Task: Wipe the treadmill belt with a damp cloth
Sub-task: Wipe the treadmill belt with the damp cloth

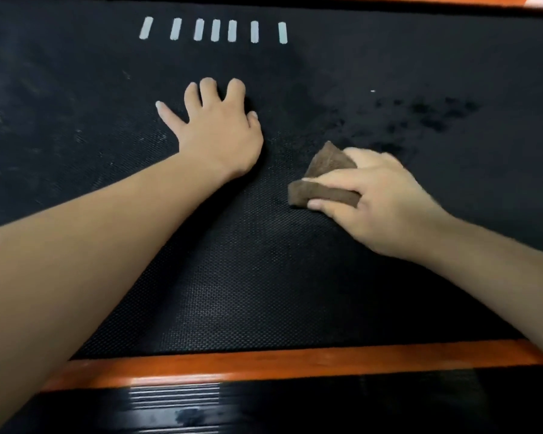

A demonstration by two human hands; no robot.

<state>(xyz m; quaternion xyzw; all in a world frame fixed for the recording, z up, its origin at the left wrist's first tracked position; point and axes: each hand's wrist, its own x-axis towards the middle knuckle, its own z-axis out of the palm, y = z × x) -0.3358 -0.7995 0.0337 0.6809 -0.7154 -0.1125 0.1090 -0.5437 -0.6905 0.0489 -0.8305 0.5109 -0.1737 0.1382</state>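
Observation:
The black textured treadmill belt point(239, 277) fills most of the view. My left hand point(217, 130) rests flat on the belt at the middle, fingers spread. To its right, my right hand point(380, 202) grips a folded brown cloth point(323, 180) and holds it down on the belt. Dark wet patches point(427, 117) lie on the belt beyond the cloth, to the right. Pale dusty smears point(29, 120) cover the belt's left part.
A row of several white dash marks point(215, 30) is printed on the belt at the far side. An orange trim strip point(295, 361) and a black ribbed side rail point(176, 402) run along the near edge. Another orange strip point(452, 0) borders the far edge.

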